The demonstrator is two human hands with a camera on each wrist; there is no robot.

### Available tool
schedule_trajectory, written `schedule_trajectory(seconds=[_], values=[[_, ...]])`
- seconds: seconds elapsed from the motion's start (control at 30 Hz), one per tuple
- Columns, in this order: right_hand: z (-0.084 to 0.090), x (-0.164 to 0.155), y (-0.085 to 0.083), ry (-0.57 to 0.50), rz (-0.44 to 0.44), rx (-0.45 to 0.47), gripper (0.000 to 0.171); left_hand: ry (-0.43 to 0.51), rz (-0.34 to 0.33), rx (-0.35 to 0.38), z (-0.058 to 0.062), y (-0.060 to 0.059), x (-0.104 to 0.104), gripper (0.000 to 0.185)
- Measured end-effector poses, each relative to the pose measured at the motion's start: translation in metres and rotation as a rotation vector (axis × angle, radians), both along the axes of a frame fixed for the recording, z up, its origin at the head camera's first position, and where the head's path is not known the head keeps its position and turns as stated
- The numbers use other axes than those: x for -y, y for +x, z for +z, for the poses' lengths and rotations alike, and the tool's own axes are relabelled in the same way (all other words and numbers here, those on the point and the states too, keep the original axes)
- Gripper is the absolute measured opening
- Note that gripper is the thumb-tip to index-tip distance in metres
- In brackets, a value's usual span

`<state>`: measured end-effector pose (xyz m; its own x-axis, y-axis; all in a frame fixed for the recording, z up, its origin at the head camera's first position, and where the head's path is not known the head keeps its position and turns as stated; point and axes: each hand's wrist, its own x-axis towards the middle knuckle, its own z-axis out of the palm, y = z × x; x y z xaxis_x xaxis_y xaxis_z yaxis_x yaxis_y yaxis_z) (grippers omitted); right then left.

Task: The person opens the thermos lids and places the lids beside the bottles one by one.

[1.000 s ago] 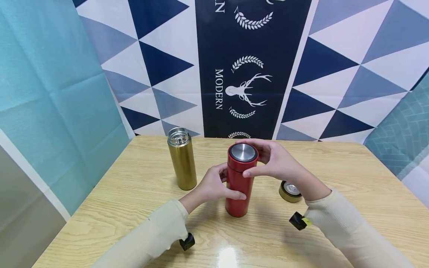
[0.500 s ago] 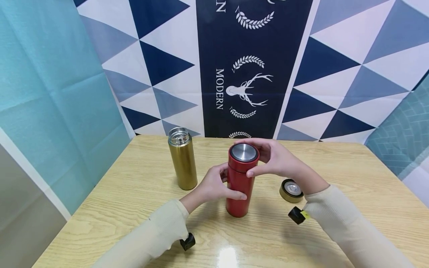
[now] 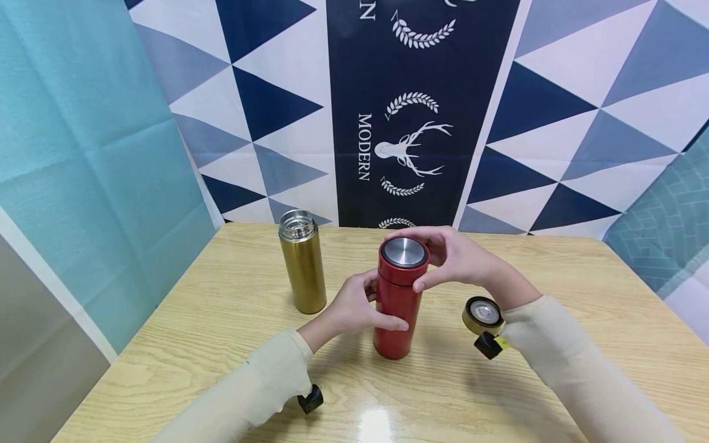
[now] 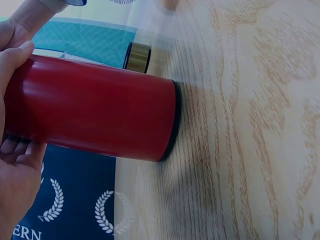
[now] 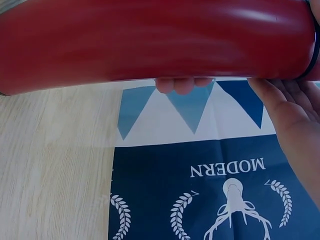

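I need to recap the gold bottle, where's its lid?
In the head view the gold lid lies on the table, right of the red bottle, beside the right wrist.

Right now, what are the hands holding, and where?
The left hand grips the red bottle around its middle; the right hand grips its lid.

A capped flask (image 3: 397,298) stands mid-table (image 3: 581,277), the left hand (image 3: 349,307) on its body, the right hand (image 3: 460,255) round its cap (image 3: 404,253). An open flask (image 3: 301,261) stands behind-left; a loose lid (image 3: 482,314) lies right.
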<state>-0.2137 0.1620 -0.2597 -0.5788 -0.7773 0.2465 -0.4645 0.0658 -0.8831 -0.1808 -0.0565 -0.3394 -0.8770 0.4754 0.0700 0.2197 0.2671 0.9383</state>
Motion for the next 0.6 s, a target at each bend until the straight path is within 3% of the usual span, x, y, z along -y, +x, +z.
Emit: schedule_trajectory(seconds=[0.33, 0.5, 0.6], values=[[0.000, -0.004, -0.007, 0.003, 0.094, 0.049, 0.071, -0.016, 0.004, -0.001, 0.001, 0.001, -0.001, 0.062], [-0.005, -0.007, -0.007, -0.053, 0.170, 0.133, 0.077, -0.011, 0.012, -0.009, 0.001, 0.002, -0.002, 0.061], [-0.010, -0.005, -0.003, -0.086, 0.179, 0.113, 0.083, -0.013, 0.019, -0.006, 0.001, 0.002, -0.002, 0.061]])
